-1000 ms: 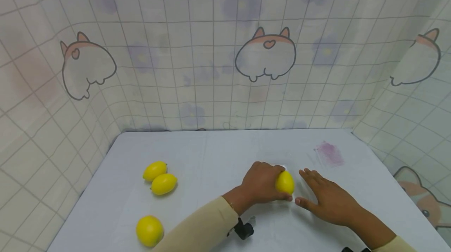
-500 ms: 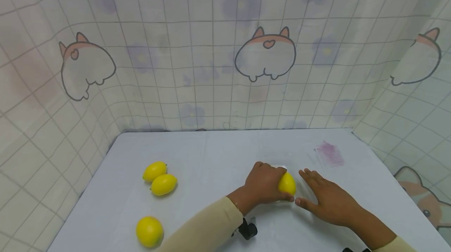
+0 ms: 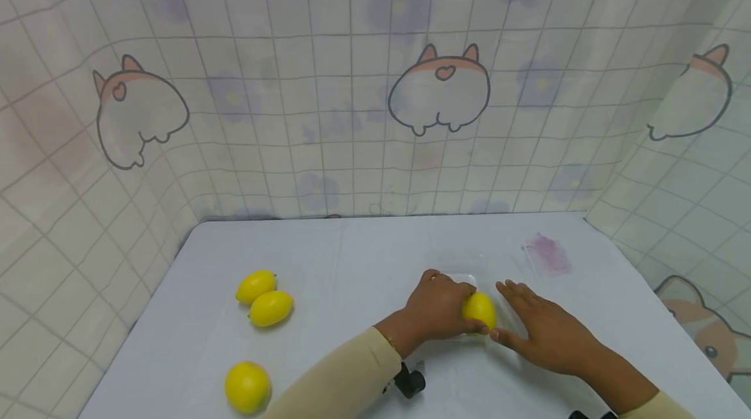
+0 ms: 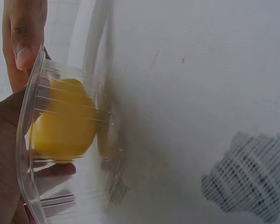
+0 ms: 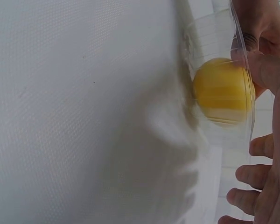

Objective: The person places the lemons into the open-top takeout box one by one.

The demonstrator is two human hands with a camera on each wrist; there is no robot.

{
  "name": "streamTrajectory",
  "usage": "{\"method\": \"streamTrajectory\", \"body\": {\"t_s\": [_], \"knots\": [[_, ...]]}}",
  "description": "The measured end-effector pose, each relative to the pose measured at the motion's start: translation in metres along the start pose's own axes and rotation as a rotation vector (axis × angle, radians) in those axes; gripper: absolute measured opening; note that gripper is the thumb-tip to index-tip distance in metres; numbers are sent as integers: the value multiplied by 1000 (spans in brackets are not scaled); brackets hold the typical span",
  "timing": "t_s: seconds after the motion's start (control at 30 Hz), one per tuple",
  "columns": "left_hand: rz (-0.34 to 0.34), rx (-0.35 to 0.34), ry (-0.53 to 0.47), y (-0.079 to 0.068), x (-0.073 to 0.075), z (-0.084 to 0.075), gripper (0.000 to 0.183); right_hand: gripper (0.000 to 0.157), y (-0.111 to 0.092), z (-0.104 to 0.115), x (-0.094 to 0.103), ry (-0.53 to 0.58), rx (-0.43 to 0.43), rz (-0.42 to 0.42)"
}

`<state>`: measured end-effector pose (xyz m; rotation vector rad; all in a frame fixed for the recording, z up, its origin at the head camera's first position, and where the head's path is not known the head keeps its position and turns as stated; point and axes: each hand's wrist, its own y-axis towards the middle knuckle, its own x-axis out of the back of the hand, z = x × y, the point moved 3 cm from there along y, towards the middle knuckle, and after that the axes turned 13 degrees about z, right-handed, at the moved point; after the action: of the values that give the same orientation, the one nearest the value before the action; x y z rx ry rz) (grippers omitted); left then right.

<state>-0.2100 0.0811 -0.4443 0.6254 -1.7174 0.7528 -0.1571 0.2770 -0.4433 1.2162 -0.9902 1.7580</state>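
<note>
1. Head view: the left hand (image 3: 440, 307) has its fingers round the held lemon (image 3: 480, 313), lower right of centre; the right hand (image 3: 545, 331) stretches out beside it, fingers straight, thumbs nearly meeting! A clear container (image 3: 465, 279) is mostly hidden under the left hand. 2 lemons (image 3: 271, 308) touch at lower left, 1 rounder yellow fruit (image 3: 248, 388) below; white tabletop (image 3: 340, 246) in between, far edge crossing mid-frame.
2. Left wrist: held lemon at left, seen through ribbed plastic; left hand cropped.
3. Right wrist: lemon upper right; right thumb on the container? Can't tell.
</note>
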Motion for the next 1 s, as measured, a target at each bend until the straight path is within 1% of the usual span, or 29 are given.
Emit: {"method": "streamTrajectory", "body": {"t_s": [0.3,0.47,0.63,0.83,1.0], "knots": [[12,0,-52,-1,2,7,64,93,1,1,2,11,10,4],[25,-4,-50,-3,4,8,66,92,-1,2,4,19,11,1],[3,-33,-58,-6,9,9,67,91,-1,3,5,12,9,-7],[-30,-69,-89,-12,12,14,66,92,-1,2,4,17,1,5],[-39,-67,-112,-19,15,21,67,93,-1,3,5,10,-9,15]]}}
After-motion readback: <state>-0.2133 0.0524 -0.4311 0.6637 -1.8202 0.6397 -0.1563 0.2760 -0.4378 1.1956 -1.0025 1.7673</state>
